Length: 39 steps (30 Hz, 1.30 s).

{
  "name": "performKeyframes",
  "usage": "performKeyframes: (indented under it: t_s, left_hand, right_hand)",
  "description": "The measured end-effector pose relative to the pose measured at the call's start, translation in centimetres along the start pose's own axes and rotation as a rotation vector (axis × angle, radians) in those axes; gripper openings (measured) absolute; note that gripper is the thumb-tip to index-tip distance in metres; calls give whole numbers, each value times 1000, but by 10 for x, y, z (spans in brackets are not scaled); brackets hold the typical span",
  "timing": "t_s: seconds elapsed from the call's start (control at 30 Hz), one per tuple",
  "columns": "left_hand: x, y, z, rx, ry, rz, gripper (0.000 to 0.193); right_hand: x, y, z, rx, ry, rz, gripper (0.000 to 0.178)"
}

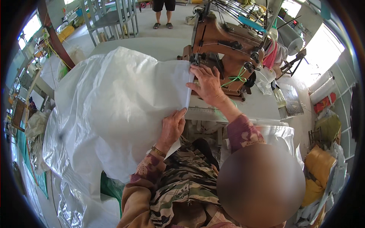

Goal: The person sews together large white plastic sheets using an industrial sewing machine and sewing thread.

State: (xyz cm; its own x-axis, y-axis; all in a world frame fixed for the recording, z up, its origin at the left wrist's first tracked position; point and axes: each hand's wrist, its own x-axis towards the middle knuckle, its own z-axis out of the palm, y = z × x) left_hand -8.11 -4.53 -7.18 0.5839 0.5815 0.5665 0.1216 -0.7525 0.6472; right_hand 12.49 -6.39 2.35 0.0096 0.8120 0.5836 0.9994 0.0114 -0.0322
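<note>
A large sheet of white woven plastic spreads across the table and hangs over its left and near edges. Its folded right edge runs up to the needle area of a brown sewing machine. My left hand is closed on that edge near the table's front, thumb and fingers pinching it. Farther up, my right hand lies with fingers spread, its fingertips and thumb touching the edge just short of the presser foot. A green tie hangs on the machine's side.
The white table carries a ruler strip along its front. Beyond it stand a metal chair and a person's legs. At right, a heap of white plastic and an orange sack lie close by.
</note>
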Motion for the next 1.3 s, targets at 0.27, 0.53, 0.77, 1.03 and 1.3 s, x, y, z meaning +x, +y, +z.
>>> performKeyframes:
  t_s: [0.27,0.53,0.77,1.03,1.3]
  left_hand:
    - [-5,-10,9,-40,23,55,34]
    - [-3,-4,6,-26,35,87,37]
    - [5,30,-4,42,30,139,31]
    - [11,36,7,245,-65,181,31]
    - [14,32,16,253,-79,130,29]
  right_hand:
    - [96,3,-82,-319,681,-190,47]
    - [154,28,-123,-230,857,-173,60]
    - [-9,-18,-4,278,179,318,30]
    - [-51,-14,54,1003,147,367,44]
    - [-54,-14,55,981,147,390,40]
